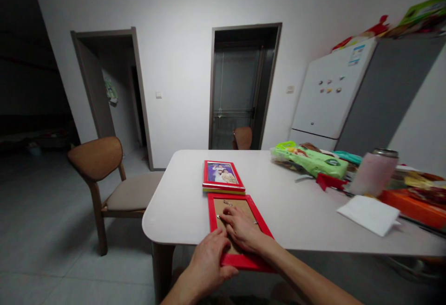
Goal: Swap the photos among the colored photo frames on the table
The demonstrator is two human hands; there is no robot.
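A red picture frame (262,220) lies face down at the table's front edge, its brown backing board (220,205) showing. My left hand (210,255) is closed around the frame's lower left side, fingers on top and thumb along the near edge. Over the backing rests my right hand (241,228), its bent fingers drawn together beside a small metal clip (218,217) on the left; what lies under the fingertips is hidden. Another clip (255,222) shows on the right and a metal hanger (227,202) at the top. Just beyond, a red-edged framed photo (223,174) lies face up on a yellow-edged piece.
On the white table's (181,193) right side are a green package (310,158), a pink tumbler (374,172), white tissue (369,214) and an orange box (414,205). A wooden chair (101,161) stands left. Behind are a refrigerator (327,96) and two doorways.
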